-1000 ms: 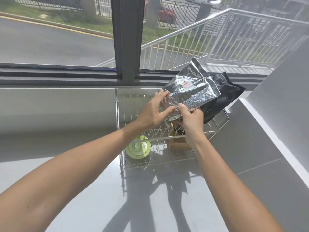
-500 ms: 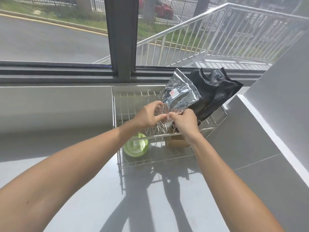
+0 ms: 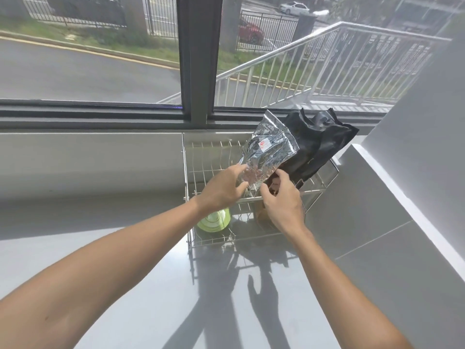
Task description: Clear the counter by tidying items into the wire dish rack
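Observation:
A silver foil pouch (image 3: 270, 152) stands tilted in the wire dish rack (image 3: 191, 177), leaning against a black pouch (image 3: 322, 144) at the rack's far right. My left hand (image 3: 221, 190) is at the silver pouch's lower left edge, fingers spread, fingertips just touching the foil. On the other side, my right hand (image 3: 283, 200) hovers at the pouch's bottom with its fingers apart and curled, holding nothing. A green round dish (image 3: 215, 219) lies in the rack's near left corner. A brown box (image 3: 263, 216) sits partly hidden under my right hand.
The rack sits on a grey counter (image 3: 125, 260) against a low wall under the window frame (image 3: 198, 59). A white sloped ledge (image 3: 402, 205) runs along the right side.
The silver pouch went down from mid-air into the rack beside the black pouch. Both hands, which pinched its lower edge, have opened their fingers.

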